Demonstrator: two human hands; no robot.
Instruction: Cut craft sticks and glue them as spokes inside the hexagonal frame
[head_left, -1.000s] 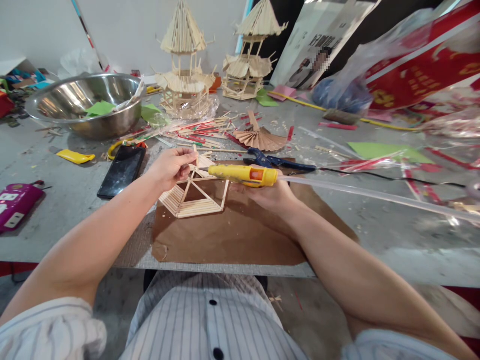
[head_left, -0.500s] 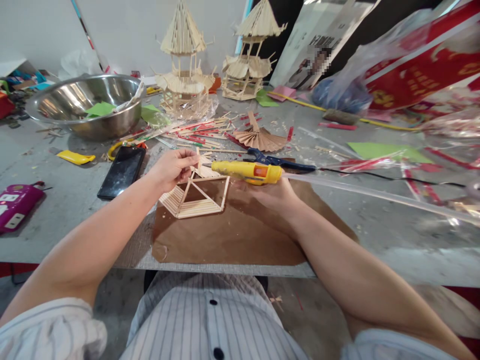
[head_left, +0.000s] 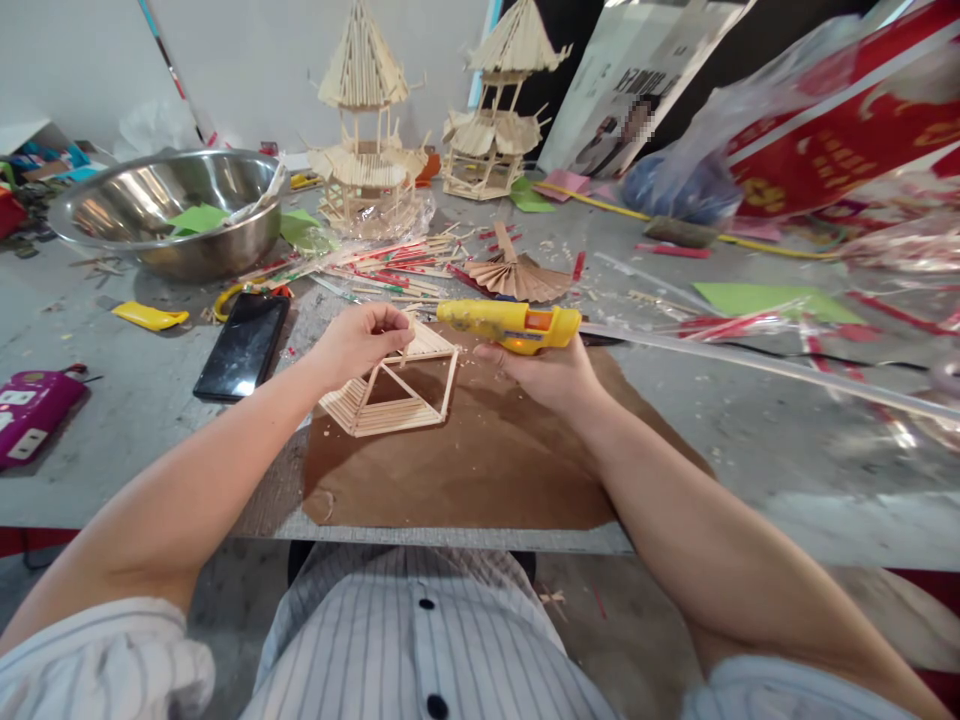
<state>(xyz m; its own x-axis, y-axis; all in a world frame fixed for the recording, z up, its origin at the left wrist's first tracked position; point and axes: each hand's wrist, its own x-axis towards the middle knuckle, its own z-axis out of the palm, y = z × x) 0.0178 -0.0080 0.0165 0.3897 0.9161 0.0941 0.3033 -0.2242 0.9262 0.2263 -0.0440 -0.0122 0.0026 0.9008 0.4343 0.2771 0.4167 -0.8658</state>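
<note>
My left hand (head_left: 366,345) pinches a short thin wooden stick (head_left: 405,354) over the far side of a wooden stick frame (head_left: 409,412). This frame has several sides, some filled with rows of sticks, and lies on a brown sheet (head_left: 465,490). Fingers partly hide its far left portion. My right hand (head_left: 551,380) is wrapped around a yellow hot glue gun (head_left: 510,322), its nozzle pointing left, just right of my left fingertips and apart from them. A long clear glue stick (head_left: 720,361) sticks out of the gun's back.
Two stick pagodas (head_left: 364,165) (head_left: 495,140) stand at the back. A steel basin (head_left: 232,245), black phone (head_left: 244,345), yellow utility knife (head_left: 150,316) and purple power socket (head_left: 37,415) lie to the left. Loose sticks (head_left: 397,265) and a folded paper fan (head_left: 517,275) lie beyond the frame.
The glue gun has moved right and slightly up, away from my left fingers. My left hand has shifted a little right, and the stick has come down from upright above the fingers to the frame.
</note>
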